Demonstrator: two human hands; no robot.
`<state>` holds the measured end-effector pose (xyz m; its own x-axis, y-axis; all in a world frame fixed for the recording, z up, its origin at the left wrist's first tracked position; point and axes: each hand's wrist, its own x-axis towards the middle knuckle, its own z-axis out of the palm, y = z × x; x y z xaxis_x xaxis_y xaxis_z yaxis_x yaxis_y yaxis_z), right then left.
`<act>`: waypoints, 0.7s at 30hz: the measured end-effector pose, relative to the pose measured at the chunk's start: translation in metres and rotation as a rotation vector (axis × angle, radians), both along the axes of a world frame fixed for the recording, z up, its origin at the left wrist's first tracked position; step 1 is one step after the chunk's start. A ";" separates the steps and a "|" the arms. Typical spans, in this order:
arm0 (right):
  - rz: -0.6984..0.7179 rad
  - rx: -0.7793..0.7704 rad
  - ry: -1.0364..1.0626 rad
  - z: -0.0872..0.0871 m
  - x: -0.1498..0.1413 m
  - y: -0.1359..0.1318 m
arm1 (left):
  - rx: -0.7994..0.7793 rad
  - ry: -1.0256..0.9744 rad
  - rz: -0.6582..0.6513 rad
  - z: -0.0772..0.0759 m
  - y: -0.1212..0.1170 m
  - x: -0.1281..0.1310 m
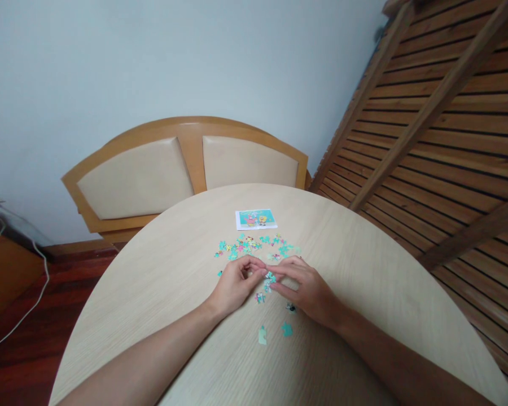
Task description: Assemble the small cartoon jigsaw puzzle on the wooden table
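Note:
My left hand (238, 283) and my right hand (309, 288) meet over the near middle of the table. Between their fingertips is a small cluster of teal jigsaw puzzle pieces (270, 278), partly covered by the fingers. The left thumb and forefinger are pinched at its left side. At its right side the right thumb and fingers close round it. Just below, a loose pink-and-teal piece (259, 298) lies on the table, and a dark-patterned piece (290, 307) sits under the right hand. Nearer me lie a pale green piece (262, 335) and a teal piece (287, 329).
Beyond the hands, several loose puzzle pieces (242, 246) are scattered on the round wooden table (364, 270). A printed picture card (256, 219) with two cartoon figures lies behind them. A padded bench (249, 160) stands past the far edge; wooden slats (440, 129) lean at right.

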<state>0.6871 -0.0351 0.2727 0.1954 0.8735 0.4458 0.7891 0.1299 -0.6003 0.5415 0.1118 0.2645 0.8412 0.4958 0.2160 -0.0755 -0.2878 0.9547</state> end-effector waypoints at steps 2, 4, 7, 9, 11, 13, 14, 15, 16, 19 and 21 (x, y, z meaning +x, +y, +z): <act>0.002 0.002 0.010 0.002 0.000 0.000 | -0.005 -0.005 -0.004 0.000 0.000 0.000; -0.015 -0.017 0.003 0.003 0.001 0.000 | 0.033 0.007 -0.004 0.001 0.001 -0.001; -0.034 -0.058 -0.050 0.003 0.007 -0.003 | 0.245 0.062 -0.028 0.006 0.004 -0.007; -0.048 -0.096 -0.076 0.004 0.011 -0.005 | 0.469 0.099 -0.107 0.011 0.006 -0.013; -0.070 -0.155 -0.087 0.005 0.015 -0.007 | 0.631 0.105 -0.197 0.015 0.008 -0.017; -0.106 -0.218 -0.088 0.006 0.017 -0.008 | 0.721 0.100 -0.246 0.016 0.009 -0.019; -0.125 -0.246 -0.082 0.006 0.017 -0.009 | 0.749 0.099 -0.254 0.016 0.009 -0.019; -0.147 -0.265 -0.071 0.006 0.017 -0.010 | 0.771 0.102 -0.259 0.015 0.008 -0.019; -0.166 -0.275 -0.061 0.006 0.017 -0.010 | 0.789 0.109 -0.263 0.014 0.008 -0.019; -0.187 -0.269 -0.063 0.001 0.015 -0.011 | 0.828 0.134 -0.272 0.012 0.008 -0.017; -0.186 -0.242 -0.080 -0.004 0.014 -0.010 | 0.840 0.132 -0.273 0.011 0.008 -0.017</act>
